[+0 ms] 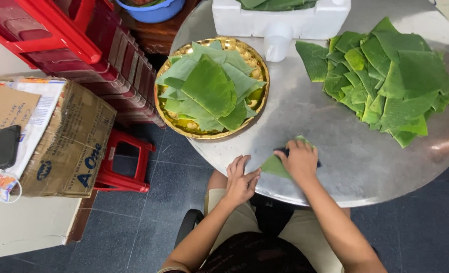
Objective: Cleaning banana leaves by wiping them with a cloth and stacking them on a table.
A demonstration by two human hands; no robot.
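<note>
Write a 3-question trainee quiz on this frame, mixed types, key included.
1. True or false: the right hand presses on a green leaf piece lying on the table.
2. Multiple choice: the gold tray holds A) cups B) folded leaf pieces C) nothing D) a phone.
3. Fill in: the white cup stands between the tray and the loose ____ pile.

Key
1. True; the left hand touches the piece's near corner at the table edge.
2. B
3. leaf
</note>
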